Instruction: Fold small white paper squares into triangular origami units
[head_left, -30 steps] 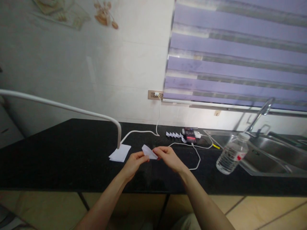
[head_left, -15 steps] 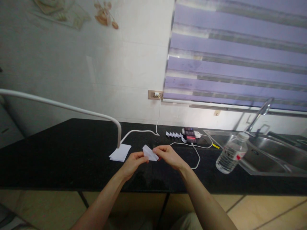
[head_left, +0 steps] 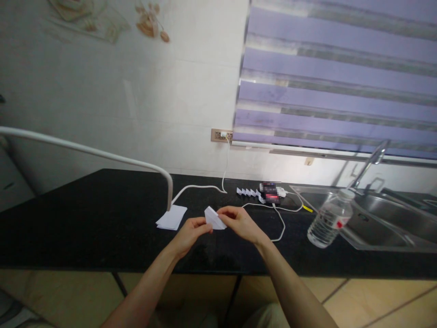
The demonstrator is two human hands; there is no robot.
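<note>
A small folded piece of white paper (head_left: 214,219) is held between both hands above the dark countertop (head_left: 85,228). My left hand (head_left: 191,232) pinches its lower left edge between thumb and fingers. On the other side, my right hand (head_left: 237,221) grips the upper right edge, its thumb and fingertips closed on the paper. Left of the hands lies a stack of white paper sheets (head_left: 172,217). Beyond them, several small folded white paper pieces (head_left: 248,192) stand in a row beside a dark, partly blurred-out device (head_left: 271,193).
A clear plastic bottle (head_left: 331,221) stands at the right, before a steel sink (head_left: 372,228) with a faucet (head_left: 370,161). A white bent tube (head_left: 136,160) reaches in from the left above the paper stack. White cables (head_left: 282,228) cross the counter toward a wall socket (head_left: 221,135).
The paper between my hands has tilted slightly, and its upper edge now shows a narrow folded-over strip near the right fingertips. Both hands have barely moved.
</note>
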